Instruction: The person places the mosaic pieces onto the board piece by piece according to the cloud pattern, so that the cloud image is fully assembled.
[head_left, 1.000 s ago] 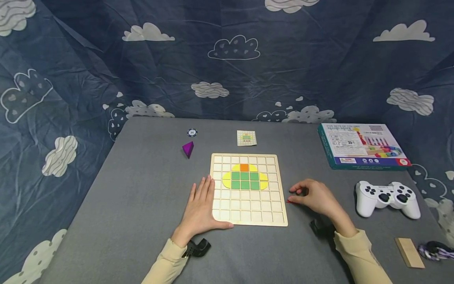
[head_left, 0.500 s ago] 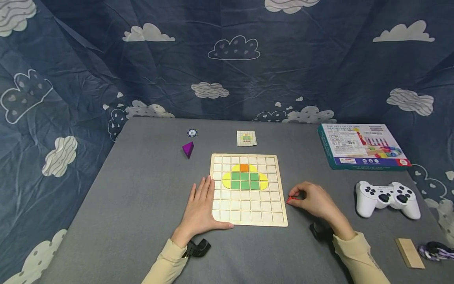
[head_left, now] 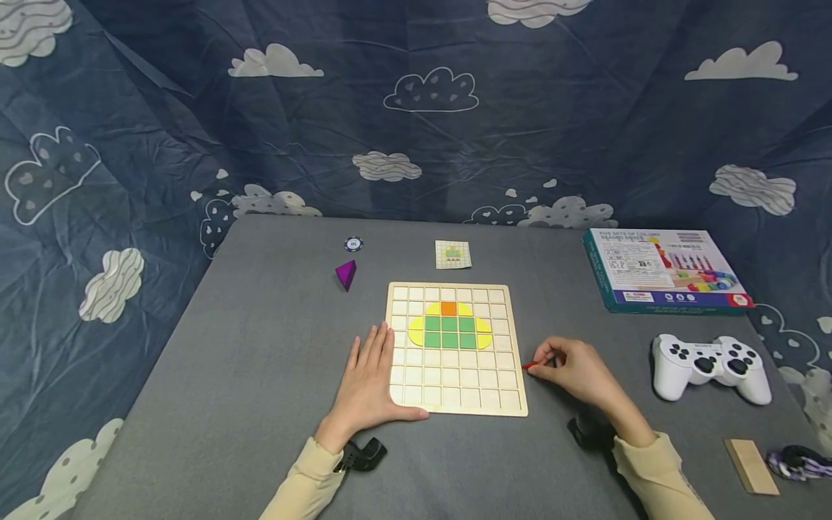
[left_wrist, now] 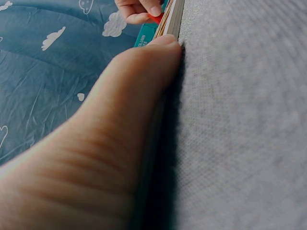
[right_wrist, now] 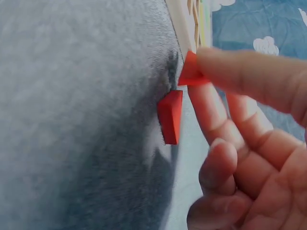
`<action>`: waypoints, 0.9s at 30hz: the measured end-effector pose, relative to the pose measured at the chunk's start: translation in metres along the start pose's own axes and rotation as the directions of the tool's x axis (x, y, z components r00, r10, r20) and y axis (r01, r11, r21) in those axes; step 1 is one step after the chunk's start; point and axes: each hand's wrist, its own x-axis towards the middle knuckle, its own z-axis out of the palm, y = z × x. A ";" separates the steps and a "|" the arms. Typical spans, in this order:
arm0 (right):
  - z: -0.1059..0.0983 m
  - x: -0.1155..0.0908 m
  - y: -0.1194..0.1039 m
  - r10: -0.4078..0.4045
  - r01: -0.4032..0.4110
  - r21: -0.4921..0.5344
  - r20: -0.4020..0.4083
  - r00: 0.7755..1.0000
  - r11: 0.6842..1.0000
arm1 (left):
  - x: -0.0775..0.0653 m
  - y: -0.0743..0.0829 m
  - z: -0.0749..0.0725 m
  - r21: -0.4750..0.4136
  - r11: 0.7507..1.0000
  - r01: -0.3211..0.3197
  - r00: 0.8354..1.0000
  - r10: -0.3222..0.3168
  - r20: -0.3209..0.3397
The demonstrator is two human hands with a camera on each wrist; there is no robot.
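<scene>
A wooden grid board [head_left: 459, 377] lies flat on the grey table. Green square tiles [head_left: 450, 323], an orange square tile [head_left: 448, 308] and rounded yellow tiles [head_left: 416, 333] fill part of its upper half. My left hand [head_left: 364, 386] rests along the board's left side, fingers straight and thumb at the lower edge. Just right of the board, my right hand [head_left: 575, 370] pinches a red triangular tile [right_wrist: 191, 72] between thumb and finger. Below it in the right wrist view, a second red piece [right_wrist: 169, 117] is on the table.
Behind the board lies a small pattern card [head_left: 453, 254]. A purple pyramid [head_left: 347, 275] and a poker chip [head_left: 354, 244] sit back left. To the right are a boxed set [head_left: 666, 271], a white game controller [head_left: 711, 367], a wooden block [head_left: 751, 466] and a purple-black item [head_left: 801, 462].
My right hand has pinched the red tile, which now shows more clearly at its fingertips, beside the board's edge. The left hand and the board have stayed in place.
</scene>
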 end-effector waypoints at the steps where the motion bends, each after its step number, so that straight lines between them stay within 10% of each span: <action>1: 0.000 0.001 0.000 0.003 -0.003 0.004 -0.011 1.000 1.000 | 0.000 0.000 0.000 0.001 1.000 0.001 1.000 -0.001 0.002; 9: 0.018 0.014 -0.021 -0.009 0.013 0.049 -0.084 0.996 0.999 | 0.000 -0.001 0.000 0.015 1.000 -0.002 1.000 0.002 -0.004; 27: 0.072 0.043 -0.093 -0.124 0.118 0.088 0.065 0.990 0.989 | -0.001 0.000 0.001 0.034 0.999 -0.001 1.000 0.001 -0.013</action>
